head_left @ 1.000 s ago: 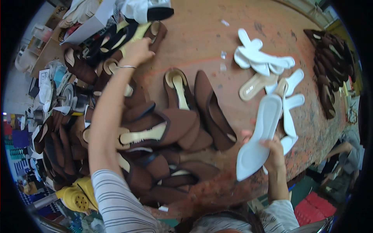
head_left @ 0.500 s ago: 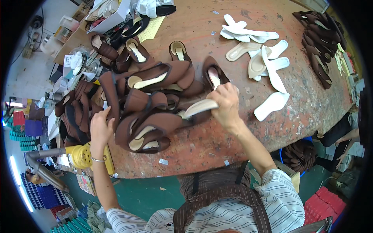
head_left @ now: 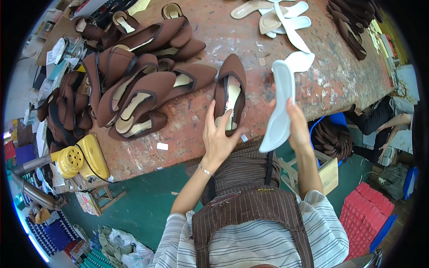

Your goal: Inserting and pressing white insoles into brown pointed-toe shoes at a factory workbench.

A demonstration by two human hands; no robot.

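A brown pointed slip-on shoe (head_left: 232,71) lies close in front of me, toe pointing away, with a pale inner sole showing inside. At its heel is my left hand (head_left: 219,139), one finger inside the opening and another along the outer side; the thumb is blurred. My right hand (head_left: 298,127) grips a white shoe insole (head_left: 280,107) by its edge, raised to the right of the shoe. Part of that hand's fingers is hidden behind the insole. Left of the shoe sits a pile of similar brown shoes (head_left: 152,89).
Further white and beige insoles (head_left: 292,24) lie at the far right of the worn table (head_left: 192,120). More dark shoes (head_left: 346,29) are heaped beyond. A yellow machine (head_left: 87,156) stands at the near left edge. At right, another person's arm (head_left: 393,127) shows near a blue tub of brown pieces (head_left: 330,138).
The shoe has come nearer to me. My left hand has gone from the pile to its heel. My right hand has lifted the insole and turned it upright. The view has shifted.
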